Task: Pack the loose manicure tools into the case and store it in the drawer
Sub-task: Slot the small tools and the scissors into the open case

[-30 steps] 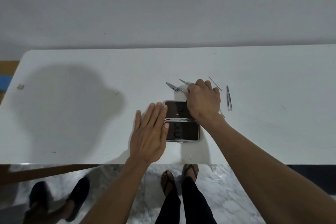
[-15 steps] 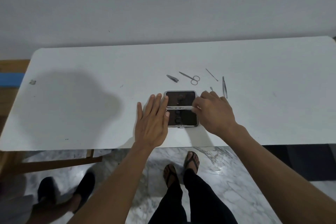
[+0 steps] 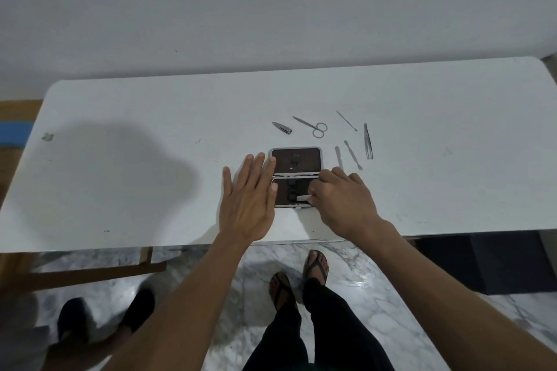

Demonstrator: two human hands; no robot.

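Observation:
The manicure case (image 3: 297, 159) lies open on the white table (image 3: 150, 190), its dark lining up. My left hand (image 3: 248, 199) rests flat on the case's left edge, fingers spread. My right hand (image 3: 343, 200) pinches a small metal tool (image 3: 303, 197) and holds its tip over the near half of the case. Loose on the table behind the case are a nail clipper (image 3: 282, 127), scissors (image 3: 313, 127), a thin pick (image 3: 346, 120), tweezers (image 3: 368, 141) and two flat pushers (image 3: 352, 154).
The table's front edge runs just below my wrists. Under it are a marble floor, my sandalled feet (image 3: 315, 268), and another person's dark shoes (image 3: 137, 307) at the lower left. A wooden frame (image 3: 90, 272) shows under the table's left side.
My right hand picked a tool from behind the case and brought it down over the case's near half. My left hand stayed on the case. The camera tilted down.

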